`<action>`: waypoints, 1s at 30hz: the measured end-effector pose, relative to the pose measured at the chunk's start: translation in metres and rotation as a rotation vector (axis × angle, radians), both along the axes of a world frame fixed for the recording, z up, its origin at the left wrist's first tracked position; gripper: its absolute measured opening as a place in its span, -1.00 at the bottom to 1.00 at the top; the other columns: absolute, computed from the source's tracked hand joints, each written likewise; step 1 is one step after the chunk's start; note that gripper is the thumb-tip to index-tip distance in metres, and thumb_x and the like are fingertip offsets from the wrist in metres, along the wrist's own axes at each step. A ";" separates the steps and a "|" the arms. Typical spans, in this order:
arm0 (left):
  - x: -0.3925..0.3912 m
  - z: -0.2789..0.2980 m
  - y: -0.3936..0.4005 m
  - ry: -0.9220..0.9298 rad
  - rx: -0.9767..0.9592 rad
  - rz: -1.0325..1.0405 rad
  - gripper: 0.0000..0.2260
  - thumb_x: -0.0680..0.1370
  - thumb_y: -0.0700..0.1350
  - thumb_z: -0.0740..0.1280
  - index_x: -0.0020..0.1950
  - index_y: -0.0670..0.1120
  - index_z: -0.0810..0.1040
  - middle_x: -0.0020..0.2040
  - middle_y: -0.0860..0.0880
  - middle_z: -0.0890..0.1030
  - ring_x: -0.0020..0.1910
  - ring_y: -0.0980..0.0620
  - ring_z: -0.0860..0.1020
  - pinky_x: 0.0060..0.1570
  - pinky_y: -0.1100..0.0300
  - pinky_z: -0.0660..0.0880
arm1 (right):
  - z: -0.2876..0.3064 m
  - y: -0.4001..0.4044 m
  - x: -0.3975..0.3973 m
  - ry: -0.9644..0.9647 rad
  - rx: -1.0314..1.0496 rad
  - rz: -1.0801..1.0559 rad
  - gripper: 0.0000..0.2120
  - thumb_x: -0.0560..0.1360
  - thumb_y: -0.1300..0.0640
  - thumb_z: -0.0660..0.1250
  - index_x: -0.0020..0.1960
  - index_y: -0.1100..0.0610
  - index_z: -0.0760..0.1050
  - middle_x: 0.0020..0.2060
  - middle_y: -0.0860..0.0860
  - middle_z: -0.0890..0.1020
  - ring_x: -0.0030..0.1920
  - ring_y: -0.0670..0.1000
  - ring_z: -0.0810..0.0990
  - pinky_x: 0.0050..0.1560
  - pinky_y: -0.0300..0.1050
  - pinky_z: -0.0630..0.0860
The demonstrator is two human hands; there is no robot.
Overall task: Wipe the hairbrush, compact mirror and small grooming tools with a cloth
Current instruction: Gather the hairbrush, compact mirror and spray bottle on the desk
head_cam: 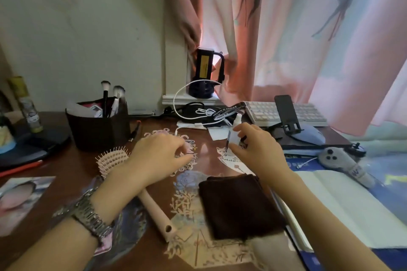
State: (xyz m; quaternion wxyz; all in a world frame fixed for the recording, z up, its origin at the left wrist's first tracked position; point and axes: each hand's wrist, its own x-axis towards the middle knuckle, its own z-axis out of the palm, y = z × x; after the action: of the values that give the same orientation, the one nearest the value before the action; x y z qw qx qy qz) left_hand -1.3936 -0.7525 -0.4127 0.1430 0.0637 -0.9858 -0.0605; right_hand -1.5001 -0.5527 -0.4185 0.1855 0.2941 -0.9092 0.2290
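A pink hairbrush (157, 213) lies on the patterned desk mat (191, 246), its bristled head (112, 158) to the upper left and partly hidden by my left arm. My left hand (158, 156) hovers over the mat just right of the brush head, fingers loosely curled down, with nothing seen in them. My right hand (257, 152) grips a small clear spray bottle (234, 136) with a white top, held upright above the mat. A folded dark brown cloth (239, 204) lies flat below my right hand, between the two forearms.
A brown organiser (88, 134) with makeup brushes stands at the back left. Cables (198, 114), a keyboard (264, 112), a black phone stand (287, 114) and a mouse (310, 136) crowd the back right. An open notebook (356, 204) and a grey controller (343, 164) lie at right.
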 end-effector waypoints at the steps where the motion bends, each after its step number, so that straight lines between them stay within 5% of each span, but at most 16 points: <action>1: -0.006 -0.001 0.003 -0.019 0.004 -0.004 -0.73 0.50 0.26 0.22 0.02 0.14 0.56 0.01 0.14 0.61 0.02 0.07 0.54 -0.14 0.16 0.40 | -0.003 0.002 -0.007 -0.009 -0.027 -0.004 -0.62 0.46 -0.03 0.35 0.25 -0.01 0.42 0.09 -0.05 0.56 0.06 0.01 0.56 -0.06 -0.05 0.54; 8: -0.026 -0.018 0.010 -0.132 0.001 0.000 -0.73 0.52 0.26 0.20 0.01 0.14 0.56 -0.01 0.17 0.59 -0.04 0.13 0.53 -0.16 0.18 0.44 | -0.026 0.008 -0.059 -0.032 -0.149 -0.018 -0.46 0.43 0.08 0.39 0.36 -0.01 0.30 0.20 0.02 0.45 0.11 0.07 0.49 -0.23 -0.12 0.42; 13: -0.023 -0.028 0.008 -0.168 0.022 0.033 -0.73 0.52 0.25 0.20 0.04 0.15 0.56 0.02 0.18 0.58 -0.02 0.15 0.52 -0.20 0.23 0.40 | -0.035 -0.005 -0.070 -0.027 -0.226 0.051 -0.52 0.51 0.05 0.30 0.39 -0.03 0.25 0.19 0.04 0.43 -0.01 0.08 0.51 -0.24 -0.12 0.39; 18: -0.022 -0.031 0.000 -0.165 0.034 0.088 -0.73 0.49 0.27 0.23 -0.01 0.15 0.58 -0.03 0.18 0.61 -0.03 0.15 0.55 -0.10 0.15 0.53 | -0.043 -0.014 -0.086 -0.051 -0.159 0.063 -0.41 0.45 0.12 0.36 0.41 -0.03 0.22 0.23 0.06 0.39 -0.01 0.14 0.52 -0.29 -0.13 0.32; 26: -0.013 -0.029 -0.001 -0.169 0.059 0.090 -0.74 0.49 0.27 0.23 -0.03 0.15 0.58 -0.05 0.20 0.60 -0.05 0.16 0.56 -0.10 0.15 0.54 | -0.059 -0.026 -0.095 -0.186 -0.300 0.116 -0.50 0.51 0.16 0.25 0.29 -0.12 0.06 -0.12 0.15 0.55 -0.29 0.18 0.50 -0.31 -0.06 0.34; 30: -0.004 -0.028 -0.006 -0.162 0.059 0.104 -0.73 0.48 0.29 0.23 -0.04 0.16 0.58 -0.12 0.22 0.55 -0.06 0.15 0.55 -0.13 0.16 0.53 | -0.064 -0.032 -0.096 -0.216 -0.395 0.101 -0.72 0.62 -0.02 0.07 0.29 -0.16 0.08 -0.17 0.08 0.54 -0.28 0.16 0.52 -0.26 -0.02 0.36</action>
State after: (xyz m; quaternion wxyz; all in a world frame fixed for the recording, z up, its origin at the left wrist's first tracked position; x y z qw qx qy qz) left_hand -1.3976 -0.7590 -0.4406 0.0635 0.1236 -0.9873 -0.0768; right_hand -1.5962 -0.5845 -0.4830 0.1294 0.2710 -0.8455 0.4416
